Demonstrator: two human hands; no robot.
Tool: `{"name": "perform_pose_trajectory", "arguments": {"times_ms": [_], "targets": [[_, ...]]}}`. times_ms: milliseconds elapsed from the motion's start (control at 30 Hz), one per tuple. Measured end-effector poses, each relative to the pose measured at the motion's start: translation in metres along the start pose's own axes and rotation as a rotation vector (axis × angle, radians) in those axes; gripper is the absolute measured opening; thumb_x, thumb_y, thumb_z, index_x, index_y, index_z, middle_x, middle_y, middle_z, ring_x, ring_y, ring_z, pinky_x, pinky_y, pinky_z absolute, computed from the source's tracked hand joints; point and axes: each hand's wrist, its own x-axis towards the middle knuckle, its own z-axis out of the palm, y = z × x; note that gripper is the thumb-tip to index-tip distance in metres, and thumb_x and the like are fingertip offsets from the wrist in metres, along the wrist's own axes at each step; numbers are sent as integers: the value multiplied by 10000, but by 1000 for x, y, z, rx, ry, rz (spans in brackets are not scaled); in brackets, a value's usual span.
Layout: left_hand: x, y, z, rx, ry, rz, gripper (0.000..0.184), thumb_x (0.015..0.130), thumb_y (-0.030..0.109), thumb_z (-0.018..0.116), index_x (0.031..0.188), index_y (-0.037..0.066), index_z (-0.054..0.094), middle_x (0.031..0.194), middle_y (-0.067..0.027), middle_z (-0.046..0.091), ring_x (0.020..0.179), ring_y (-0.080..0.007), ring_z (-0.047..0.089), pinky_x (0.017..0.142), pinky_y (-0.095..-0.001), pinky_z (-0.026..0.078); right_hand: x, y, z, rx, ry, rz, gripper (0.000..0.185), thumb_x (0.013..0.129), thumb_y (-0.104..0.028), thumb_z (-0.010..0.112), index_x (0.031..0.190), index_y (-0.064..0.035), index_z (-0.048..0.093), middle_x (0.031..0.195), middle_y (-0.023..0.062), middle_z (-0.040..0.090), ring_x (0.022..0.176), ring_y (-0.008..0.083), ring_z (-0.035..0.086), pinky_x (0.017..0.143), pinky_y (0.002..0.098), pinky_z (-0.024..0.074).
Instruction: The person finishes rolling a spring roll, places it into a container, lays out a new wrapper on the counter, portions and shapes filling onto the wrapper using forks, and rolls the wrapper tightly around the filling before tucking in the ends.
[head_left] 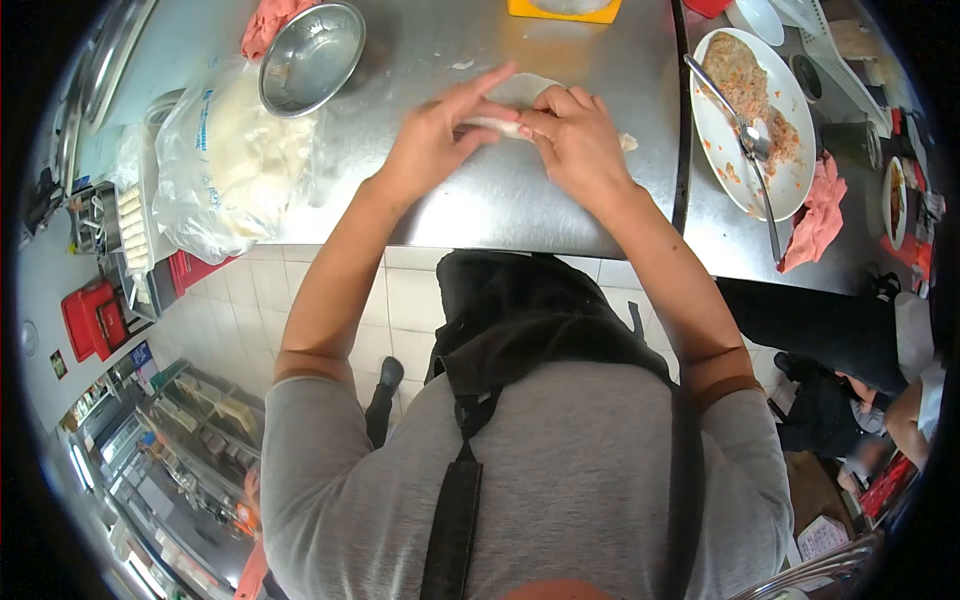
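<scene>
A thin white wrapper sheet (522,88) lies on the steel table, its near part folded into a narrow roll (490,124). My right hand (582,140) has its fingers curled and pressed onto the roll's right part. At the left end, my left hand (440,130) has its fingers stretched out and its thumb apart, close to the roll; whether it touches is hard to see. A small pale scrap (628,143) sits just right of my right hand. What is inside the roll is hidden.
Left are a metal bowl (312,60), a plastic bag of white sheets (240,160) and a tray of white rolls (133,230). Right stand an oval plate (712,160) with orange-flecked filling, two metal utensils (752,140) and a pink cloth (818,212). Another person (840,400) is at lower right.
</scene>
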Motion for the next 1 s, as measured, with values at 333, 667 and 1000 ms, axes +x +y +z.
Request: {"name": "perform_pose_trajectory", "arguments": {"times_ms": [333, 667, 1000], "targets": [[28, -1, -16, -94, -175, -217, 856, 853, -7, 786, 1603, 183, 421, 1064, -90, 802, 988, -153, 732, 963, -319, 545, -8, -4, 2, -66, 176, -173, 350, 806, -92, 782, 1155, -65, 752, 1048, 42, 651, 993, 256, 594, 856, 405, 484], [24, -5, -11, -65, -92, -127, 914, 834, -61, 777, 1618, 215, 396, 1053, -79, 788, 986, -127, 703, 940, -319, 574, 7, 10, -3, -27, 55, -74, 322, 815, -99, 782, 1138, -99, 770, 1012, 44, 676, 998, 263, 611, 901, 406, 497], [46, -15, -28, -120, -180, -249, 928, 844, -51, 772, 1632, 218, 363, 1045, -89, 784, 962, -130, 699, 954, -331, 569, 3, 10, -11, -55, 117, -73, 293, 833, -110, 790, 1126, -136, 800, 993, 33, 665, 955, 244, 601, 876, 409, 489]]}}
